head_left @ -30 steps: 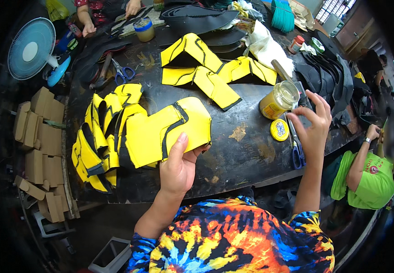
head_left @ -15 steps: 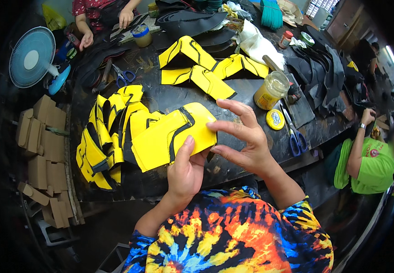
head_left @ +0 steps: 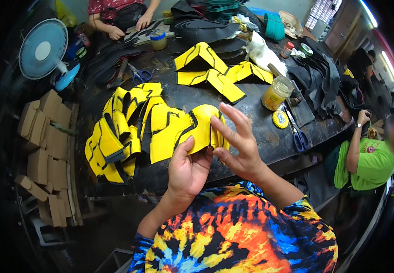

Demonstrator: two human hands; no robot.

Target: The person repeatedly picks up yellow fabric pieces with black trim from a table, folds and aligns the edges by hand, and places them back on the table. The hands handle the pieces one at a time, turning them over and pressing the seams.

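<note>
Left hand (head_left: 189, 169) pinching near edge of yellow panel (head_left: 185, 132) above near bench (head_left: 251, 113) edge. Right hand (head_left: 237, 142) loose, fingers spread, touching panel's right side. Yellow pile (head_left: 113, 136) just left; glue jar (head_left: 276, 92), scissors (head_left: 299, 136) right.

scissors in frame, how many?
2. Blue-handled scissors at the table's far left, beside the black pieces; another blue-handled pair on the right, just past the yellow lid. More may lie hidden under the piles.
</note>
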